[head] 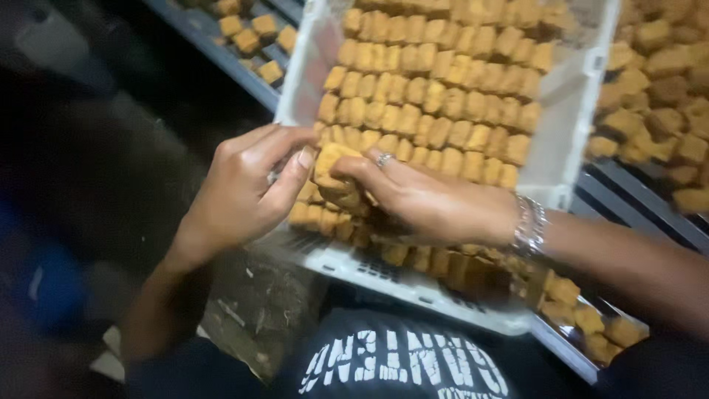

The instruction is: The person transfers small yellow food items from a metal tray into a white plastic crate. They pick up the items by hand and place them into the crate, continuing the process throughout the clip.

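pinching one golden cube (330, 164) between left hand (244, 185) and right hand (421, 203).

A food workshop: white plastic crate (569, 140) packed with golden-brown fried cubes (436, 96) on metal racks (635, 199)

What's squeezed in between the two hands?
In the head view, one golden-brown cube sits between the left hand and right hand, above the white crate.

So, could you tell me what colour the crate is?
White, seen in the head view.
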